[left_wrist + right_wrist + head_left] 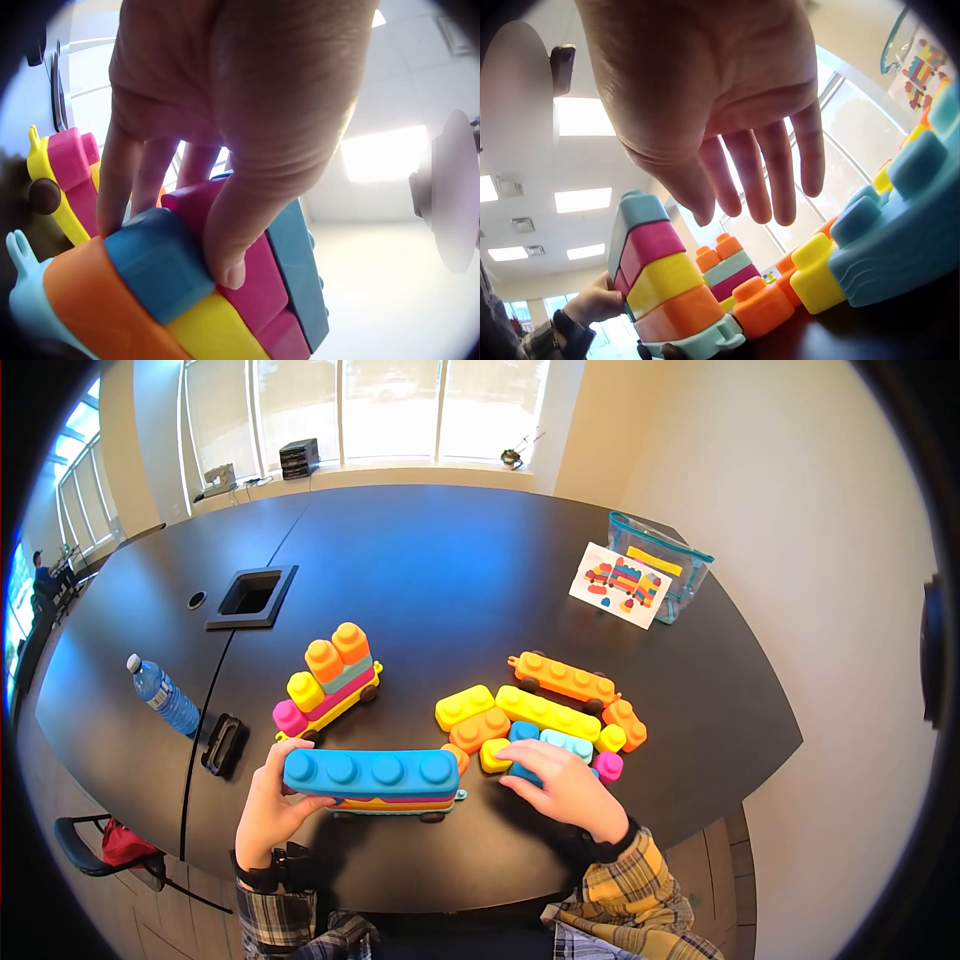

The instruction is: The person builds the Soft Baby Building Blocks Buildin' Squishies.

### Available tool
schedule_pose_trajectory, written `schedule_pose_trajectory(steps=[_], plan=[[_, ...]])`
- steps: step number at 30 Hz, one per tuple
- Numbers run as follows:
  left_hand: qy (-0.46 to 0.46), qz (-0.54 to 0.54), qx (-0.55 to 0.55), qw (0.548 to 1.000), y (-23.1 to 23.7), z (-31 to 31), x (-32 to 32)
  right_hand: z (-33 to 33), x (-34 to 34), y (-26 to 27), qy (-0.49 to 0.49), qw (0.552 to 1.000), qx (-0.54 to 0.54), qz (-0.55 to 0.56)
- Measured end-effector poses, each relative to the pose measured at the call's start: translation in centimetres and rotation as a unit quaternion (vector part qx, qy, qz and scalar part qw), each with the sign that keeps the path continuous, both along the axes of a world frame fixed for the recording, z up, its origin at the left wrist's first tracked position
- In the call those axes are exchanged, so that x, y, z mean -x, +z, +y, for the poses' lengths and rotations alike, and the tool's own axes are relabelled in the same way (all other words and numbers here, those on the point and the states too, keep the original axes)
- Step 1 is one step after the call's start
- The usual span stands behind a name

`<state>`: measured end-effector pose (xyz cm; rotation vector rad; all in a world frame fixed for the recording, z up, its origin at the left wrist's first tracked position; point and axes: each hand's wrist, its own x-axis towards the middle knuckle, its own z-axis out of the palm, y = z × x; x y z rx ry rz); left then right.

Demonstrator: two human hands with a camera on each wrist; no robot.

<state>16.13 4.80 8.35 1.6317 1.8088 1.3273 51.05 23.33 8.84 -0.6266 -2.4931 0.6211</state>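
Observation:
My left hand (270,808) grips the left end of a stacked toy train car, its thumb pressed on the near side. The car's long blue top block (372,772) has a row of round studs. Below it, in the left wrist view, come magenta blocks (259,292), a yellow block (217,330), an orange block (105,296) and a light blue wheeled base (31,289). My right hand (565,792) hovers over loose blocks with its fingers extended and nothing held. Near its fingertips sit a yellow block (493,756) and an orange block (480,730).
Behind my left hand stands another built car (335,685). A long yellow block (548,712) and an orange wheeled base (565,678) lie beyond the right hand. A picture card (620,585) leans on a clear pouch (665,550). A water bottle (163,695) and black case (225,745) are left.

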Motion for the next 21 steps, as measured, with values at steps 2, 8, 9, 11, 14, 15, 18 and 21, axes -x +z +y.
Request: schedule_pose_trajectory(steps=[2, 8, 9, 11, 14, 15, 18, 21], plan=[[-0.008, 0.01, -0.005, 1.0, 0.2, 0.2, -0.1, 0.7, 1.7, 0.1, 0.031, 0.999, -0.019, -0.018], [-0.021, -0.032, 0.008, 0.999, -0.7, 0.3, 0.3, 2.6, 6.4, -2.5, 0.113, 0.987, -0.069, -0.087], [-0.02, -0.042, 0.012, 0.999, -0.9, 0.3, 0.3, 2.9, 6.9, -3.0, 0.11, 0.985, -0.081, -0.109], [-0.016, -0.052, 0.015, 0.998, -0.7, 0.2, 0.3, 3.2, 7.3, -3.0, 0.109, 0.981, -0.095, -0.131], [-0.021, -0.031, 0.02, 0.999, -0.5, 0.3, 0.2, 3.5, 7.3, -3.1, 0.107, 0.98, -0.075, -0.149], [-0.027, -0.03, 0.019, 0.999, -0.6, 0.4, 0.3, 3.8, 7.2, -3.5, 0.102, 0.988, -0.054, -0.1], [-0.035, -0.035, 0.016, 0.999, -0.5, 0.8, -0.3, 3.9, 6.5, -1.8, 0.054, 0.999, -0.005, 0.005], [-0.039, -0.049, 0.022, 0.998, -0.2, 1.7, -1.9, 4.7, 5.5, 1.3, -0.026, 0.989, 0.065, 0.134]])
